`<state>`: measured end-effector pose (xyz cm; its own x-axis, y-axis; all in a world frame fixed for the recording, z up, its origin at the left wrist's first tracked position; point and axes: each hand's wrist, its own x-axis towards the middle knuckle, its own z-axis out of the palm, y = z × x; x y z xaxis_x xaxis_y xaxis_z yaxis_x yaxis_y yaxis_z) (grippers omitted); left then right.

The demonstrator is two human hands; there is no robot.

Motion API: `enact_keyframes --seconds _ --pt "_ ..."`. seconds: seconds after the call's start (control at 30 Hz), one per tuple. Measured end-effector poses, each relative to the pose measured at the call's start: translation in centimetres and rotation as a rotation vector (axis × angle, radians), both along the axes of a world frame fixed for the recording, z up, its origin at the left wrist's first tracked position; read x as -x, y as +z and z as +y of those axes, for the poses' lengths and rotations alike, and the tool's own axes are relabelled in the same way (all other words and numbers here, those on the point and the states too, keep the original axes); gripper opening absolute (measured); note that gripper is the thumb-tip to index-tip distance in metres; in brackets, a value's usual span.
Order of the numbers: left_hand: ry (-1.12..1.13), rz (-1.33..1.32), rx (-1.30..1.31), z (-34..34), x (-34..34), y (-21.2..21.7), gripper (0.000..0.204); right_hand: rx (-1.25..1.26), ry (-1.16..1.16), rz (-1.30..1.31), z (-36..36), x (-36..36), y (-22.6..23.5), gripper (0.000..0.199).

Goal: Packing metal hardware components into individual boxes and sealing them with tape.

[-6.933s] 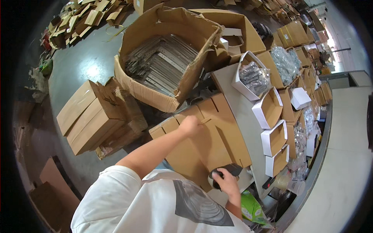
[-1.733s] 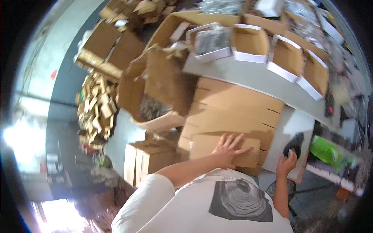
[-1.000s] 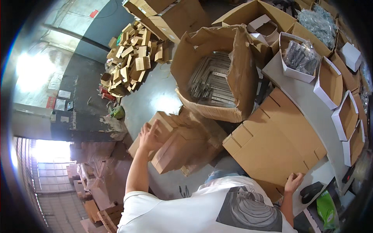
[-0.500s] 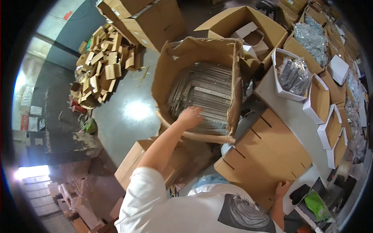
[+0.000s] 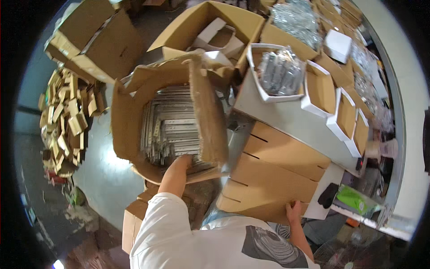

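My left hand [image 5: 182,162] reaches down into a tall, worn cardboard box [image 5: 125,130]. Inside lie stacked metal rails [image 5: 179,127], long and thin with holes along them, resembling drawer slides. The fingers are at the near end of the stack, mostly out of sight, so their grip does not show. At the near edge of a flat, slotted cardboard sheet [image 5: 273,172], my right hand [image 5: 294,210] is closed on the cardboard, its fingertips on the upper face. The sheet lies partly over a grey-white tabletop [image 5: 286,116].
On the table, a white tray [image 5: 286,96] holds bagged metal parts, beside more open white trays [image 5: 320,89]. Behind stands a large open carton [image 5: 179,38]. Cardboard pieces [image 5: 67,116] are heaped at left. A green packet [image 5: 351,199] lies at the right, next to a black item [image 5: 329,195].
The view has swung to the right, shifting the scene leftward. My left hand is deeper among the rails at the near side of the box. My right hand stays at the sheet's near edge.
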<state>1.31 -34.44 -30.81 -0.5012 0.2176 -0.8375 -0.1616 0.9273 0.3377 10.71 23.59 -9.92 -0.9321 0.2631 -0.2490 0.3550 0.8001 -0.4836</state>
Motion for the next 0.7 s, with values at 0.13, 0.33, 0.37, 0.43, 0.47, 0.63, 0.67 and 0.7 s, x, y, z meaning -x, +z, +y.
enact_keyframes --seconds 0.13,0.33,0.37,0.43,0.47,0.63,0.67,0.7 --pt "0.058 -0.059 0.043 -4.6 -5.1 -2.8 0.037 -0.003 0.071 -0.040 -2.4 2.1 0.4 0.027" --pt "0.169 0.249 0.043 -3.1 -0.9 9.3 0.033 -0.050 0.057 -0.077 -0.9 2.2 1.8 0.029" --pt "0.238 0.274 0.093 -3.1 -0.8 10.6 0.033 0.003 0.032 -0.074 -1.1 3.0 2.5 0.031" --pt "0.476 0.604 0.099 -1.2 -0.7 15.9 0.027 -0.024 -0.083 0.055 -0.7 5.1 4.0 0.036" --pt "0.722 0.935 0.100 0.4 -0.4 20.7 0.022 -0.090 -0.146 0.132 1.0 5.9 2.7 0.037" --pt "0.718 1.714 -0.046 6.1 -1.2 32.9 0.033 0.415 -0.332 0.375 7.3 13.9 -0.7 0.047" --pt "0.616 1.826 -0.032 8.2 -1.4 34.0 0.034 0.426 -0.333 0.380 8.9 15.5 -1.7 0.047" --pt "0.842 1.509 -0.304 11.4 -1.6 34.1 0.032 0.677 -0.393 0.297 10.5 17.2 -2.5 0.050"
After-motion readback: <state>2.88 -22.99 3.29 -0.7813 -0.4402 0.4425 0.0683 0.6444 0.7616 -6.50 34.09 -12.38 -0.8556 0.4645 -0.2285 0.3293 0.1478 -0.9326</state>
